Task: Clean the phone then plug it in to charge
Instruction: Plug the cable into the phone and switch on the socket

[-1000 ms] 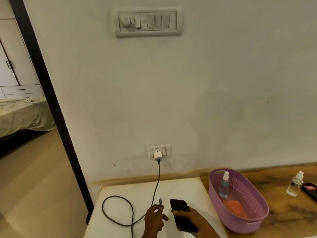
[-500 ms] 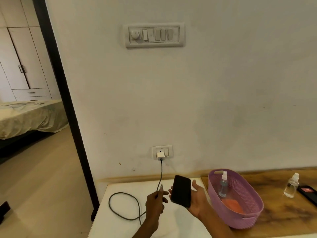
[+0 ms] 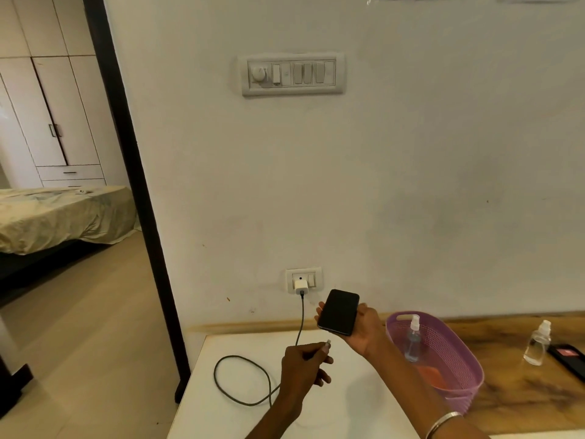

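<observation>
My right hand [image 3: 361, 331] holds a black phone [image 3: 338, 312] up above the white table [image 3: 348, 403], dark screen towards me, fingers curled round its edges. My left hand [image 3: 304, 365] pinches the plug end of a dark charging cable [image 3: 240, 381], its metal tip a short way below the phone's lower end and apart from it. The cable loops on the table and runs up to a white charger [image 3: 300, 286] plugged into the wall socket [image 3: 304, 279].
A purple basket [image 3: 459, 353] to the right holds a spray bottle [image 3: 413, 339] and an orange cloth [image 3: 432, 375]. Further right, on the wooden top, stand a clear bottle [image 3: 536, 343] and a second dark phone [image 3: 568, 359]. A doorway opens at left.
My right hand lifted the phone off the table and raised it in front of the wall. My left hand brought the cable tip up towards it.
</observation>
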A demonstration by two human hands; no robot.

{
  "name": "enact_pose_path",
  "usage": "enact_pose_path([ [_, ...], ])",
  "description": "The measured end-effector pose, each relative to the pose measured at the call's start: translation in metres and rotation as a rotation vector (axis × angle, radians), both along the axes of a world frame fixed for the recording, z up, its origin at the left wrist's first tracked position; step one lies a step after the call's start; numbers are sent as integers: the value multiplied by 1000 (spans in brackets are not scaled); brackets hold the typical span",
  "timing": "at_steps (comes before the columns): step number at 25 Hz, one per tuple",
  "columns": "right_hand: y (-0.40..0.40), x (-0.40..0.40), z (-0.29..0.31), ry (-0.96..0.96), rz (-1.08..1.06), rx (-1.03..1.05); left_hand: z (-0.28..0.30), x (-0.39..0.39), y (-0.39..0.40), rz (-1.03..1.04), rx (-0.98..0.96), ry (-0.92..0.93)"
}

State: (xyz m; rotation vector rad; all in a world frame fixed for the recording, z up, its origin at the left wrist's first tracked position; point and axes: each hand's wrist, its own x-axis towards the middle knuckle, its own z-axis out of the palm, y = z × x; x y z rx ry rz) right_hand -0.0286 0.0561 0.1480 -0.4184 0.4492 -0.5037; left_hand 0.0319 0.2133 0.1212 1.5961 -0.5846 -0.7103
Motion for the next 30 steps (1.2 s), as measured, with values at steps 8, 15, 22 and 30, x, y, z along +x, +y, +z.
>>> enact_pose_path([
  [8,10,6,14,13,11,-37,19,-6,1,15,-92,53],
  [15,16,7,14,42,1,-70,23,-4,1,37,-133,70],
  [22,15,8,7,34,-13,-49,21,-5,-3,56,-97,78],
  [30,13,10,2,27,-23,-24,20,-3,-1,30,-108,91],
])
